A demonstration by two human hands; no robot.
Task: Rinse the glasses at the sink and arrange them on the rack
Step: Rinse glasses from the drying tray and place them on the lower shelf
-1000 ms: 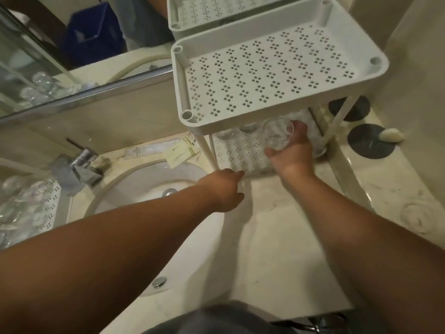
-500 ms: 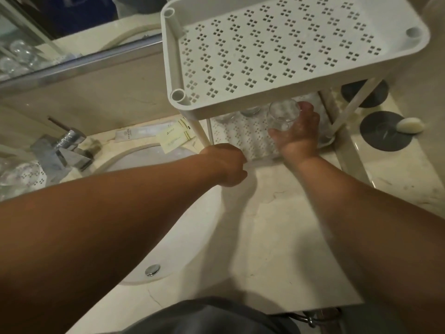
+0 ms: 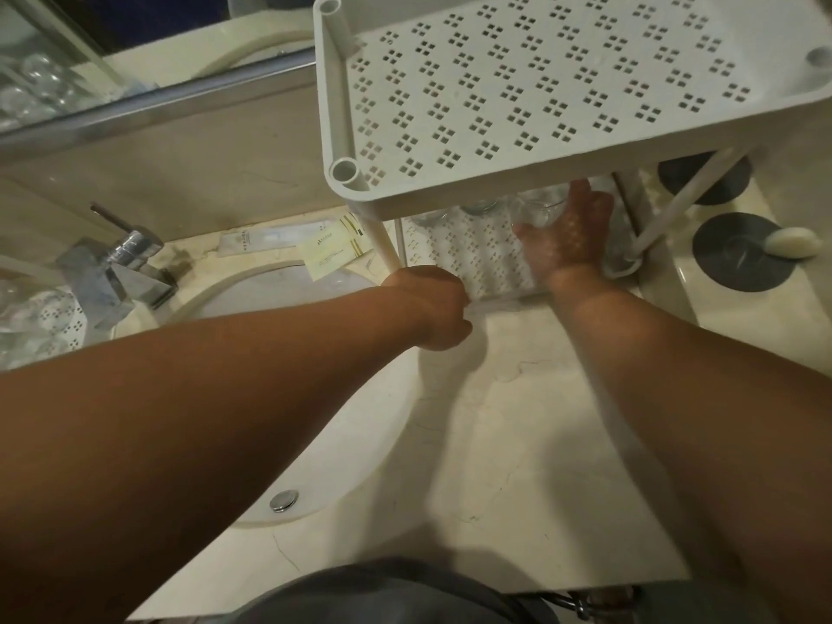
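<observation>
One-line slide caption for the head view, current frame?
Right hand sets a glass on the rack's lower shelf while the left hand rests by its front edge.

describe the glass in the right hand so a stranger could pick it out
Start at the white perforated two-tier rack right of the sink, then look under its top shelf to the lower tray. Several clear glasses stand along its back; the one meant is the only one the right hand touches.

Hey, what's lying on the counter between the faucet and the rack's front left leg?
In the head view, two flat paper sachets lie behind the sink between the faucet and the rack leg.
</observation>
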